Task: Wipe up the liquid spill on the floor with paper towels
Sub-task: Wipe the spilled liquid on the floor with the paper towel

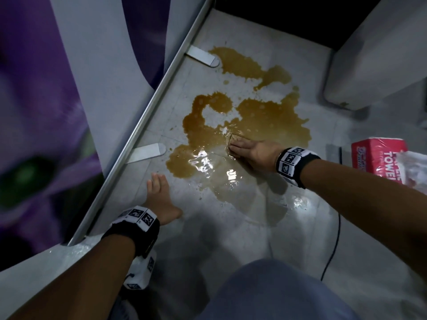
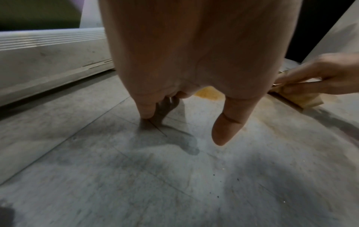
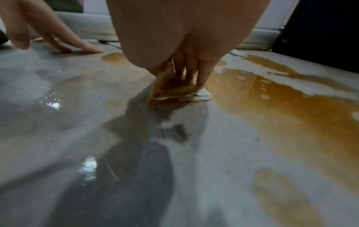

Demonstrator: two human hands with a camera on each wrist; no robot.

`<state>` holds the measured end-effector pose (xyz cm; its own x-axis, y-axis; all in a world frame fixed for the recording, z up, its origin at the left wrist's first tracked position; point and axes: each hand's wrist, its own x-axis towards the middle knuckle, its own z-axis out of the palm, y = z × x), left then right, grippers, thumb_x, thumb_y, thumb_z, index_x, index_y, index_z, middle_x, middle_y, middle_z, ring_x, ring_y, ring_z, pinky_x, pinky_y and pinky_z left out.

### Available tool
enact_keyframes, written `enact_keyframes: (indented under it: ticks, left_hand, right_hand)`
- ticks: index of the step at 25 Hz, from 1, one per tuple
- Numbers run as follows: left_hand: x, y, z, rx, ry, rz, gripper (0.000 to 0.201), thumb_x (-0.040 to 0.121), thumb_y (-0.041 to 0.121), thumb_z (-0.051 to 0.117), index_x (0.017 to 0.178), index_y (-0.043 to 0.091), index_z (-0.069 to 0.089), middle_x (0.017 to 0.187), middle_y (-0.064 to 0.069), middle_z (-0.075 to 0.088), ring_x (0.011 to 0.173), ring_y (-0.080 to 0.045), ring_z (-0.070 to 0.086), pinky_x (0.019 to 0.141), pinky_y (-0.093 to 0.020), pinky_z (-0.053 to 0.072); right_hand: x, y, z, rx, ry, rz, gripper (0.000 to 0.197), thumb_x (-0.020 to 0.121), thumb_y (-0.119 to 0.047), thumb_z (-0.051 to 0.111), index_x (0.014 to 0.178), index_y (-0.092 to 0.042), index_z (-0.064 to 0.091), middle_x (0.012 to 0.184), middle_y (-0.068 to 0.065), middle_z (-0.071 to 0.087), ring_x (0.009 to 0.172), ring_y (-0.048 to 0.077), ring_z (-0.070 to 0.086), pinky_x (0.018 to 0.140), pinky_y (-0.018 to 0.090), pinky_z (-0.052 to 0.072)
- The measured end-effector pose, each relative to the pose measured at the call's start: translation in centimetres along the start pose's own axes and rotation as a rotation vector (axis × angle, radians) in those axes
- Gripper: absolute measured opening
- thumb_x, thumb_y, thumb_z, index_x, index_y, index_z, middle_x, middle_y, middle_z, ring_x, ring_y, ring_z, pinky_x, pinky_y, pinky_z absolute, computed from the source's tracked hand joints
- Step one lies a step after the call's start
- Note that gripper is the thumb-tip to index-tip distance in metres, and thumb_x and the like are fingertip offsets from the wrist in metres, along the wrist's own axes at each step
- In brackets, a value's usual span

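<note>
Right hand (image 1: 256,151) presses a folded, brown-soaked paper towel wad (image 3: 180,92) flat into the amber liquid spill (image 1: 242,121) on the pale tiled floor (image 1: 231,239), fingers curled over it. Left hand (image 1: 159,199) braces on dry floor, fingers straight & spread, holding nothing. Progress: early, approx. Most of the puddle remains; nearer part looks thinned, w/ wet sheen. Red paper-towel pack (image 1: 379,155) sits nearby to the right.

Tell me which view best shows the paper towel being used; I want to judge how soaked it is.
The right wrist view: the folded paper towel sits close up under the right hand, mostly brown with one white corner. The head view shows only a small edge beyond the fingers; the left wrist view shows it sideways.
</note>
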<state>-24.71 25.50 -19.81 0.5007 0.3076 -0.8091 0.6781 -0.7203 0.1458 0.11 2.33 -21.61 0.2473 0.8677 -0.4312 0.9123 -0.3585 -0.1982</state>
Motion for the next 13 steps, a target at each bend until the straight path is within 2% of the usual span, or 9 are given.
enact_keyframes:
  ticks: [2,4,5,7,8,9,11,13]
  left_hand:
    - [0.0,0.3,0.2,-0.013,0.011,-0.012,0.129,0.073,0.040,0.075,0.150,0.007,-0.024,0.157,-0.012,-0.032,0.146,-0.034,-0.024,0.122,-0.044,0.007]
    - [0.1,0.8,0.4,-0.037,0.034,-0.025,0.129,0.074,0.043,0.074,0.151,0.005,-0.023,0.157,-0.013,-0.031,0.146,-0.035,-0.024,0.122,-0.043,0.006]
    - [0.1,1.2,0.5,-0.048,0.047,-0.033,0.129,0.074,0.045,0.074,0.151,0.004,-0.022,0.157,-0.015,-0.030,0.146,-0.036,-0.023,0.122,-0.043,0.006]
    - [0.2,1.7,0.5,-0.056,0.076,-0.044,0.128,0.076,0.049,0.071,0.150,0.002,-0.021,0.158,-0.017,-0.027,0.146,-0.038,-0.022,0.122,-0.044,0.004]
    - [0.3,1.8,0.6,-0.059,0.089,-0.047,0.127,0.076,0.050,0.070,0.150,0.002,-0.021,0.158,-0.017,-0.027,0.146,-0.038,-0.021,0.122,-0.044,0.004]
    - [0.3,1.8,0.8,-0.065,0.096,-0.050,0.127,0.076,0.051,0.070,0.150,0.002,-0.021,0.158,-0.016,-0.027,0.146,-0.038,-0.021,0.122,-0.044,0.004]
    - [0.2,1.8,1.0,-0.068,0.096,-0.053,0.128,0.075,0.051,0.071,0.150,0.003,-0.022,0.158,-0.014,-0.028,0.147,-0.036,-0.021,0.122,-0.045,0.006]
    - [0.2,1.8,1.1,-0.047,0.093,-0.057,0.130,0.075,0.053,0.070,0.150,0.003,-0.023,0.158,-0.015,-0.029,0.147,-0.037,-0.021,0.122,-0.046,0.007]
  right_hand:
    - [-0.3,-1.0,1.4,0.122,0.122,0.057,0.059,0.102,-0.039,0.031,0.156,-0.014,0.024,0.163,0.010,0.022,0.151,0.027,0.017,0.121,0.046,0.026]
    - [-0.2,-2.1,3.3,0.203,0.240,0.105,0.051,0.102,-0.029,0.041,0.151,-0.014,0.038,0.158,0.009,0.034,0.148,0.028,0.027,0.120,0.046,0.027]
    - [0.0,-2.9,3.7,0.252,0.340,0.138,0.045,0.101,-0.021,0.049,0.146,-0.017,0.048,0.153,0.008,0.044,0.144,0.027,0.036,0.117,0.046,0.033]
    - [0.5,-3.6,2.9,0.446,0.526,0.249,0.035,0.098,-0.013,0.056,0.131,-0.023,0.063,0.132,0.005,0.065,0.121,0.023,0.061,0.104,0.041,0.049]
    - [0.8,-3.7,1.6,0.553,0.552,0.339,0.033,0.098,-0.010,0.056,0.126,-0.024,0.067,0.121,0.004,0.071,0.106,0.020,0.066,0.098,0.035,0.052]
    - [1.1,-3.4,0.3,0.620,0.567,0.426,0.033,0.098,-0.008,0.056,0.125,-0.024,0.068,0.116,0.004,0.072,0.099,0.018,0.067,0.095,0.028,0.051]
    - [1.4,-1.8,-1.8,0.621,0.646,0.543,0.036,0.097,-0.005,0.056,0.127,-0.022,0.066,0.124,0.005,0.069,0.110,0.022,0.065,0.100,0.026,0.045]
    - [1.6,0.3,-2.6,0.505,0.698,0.543,0.036,0.097,-0.007,0.057,0.130,-0.021,0.064,0.135,0.004,0.062,0.124,0.025,0.058,0.109,0.036,0.043]
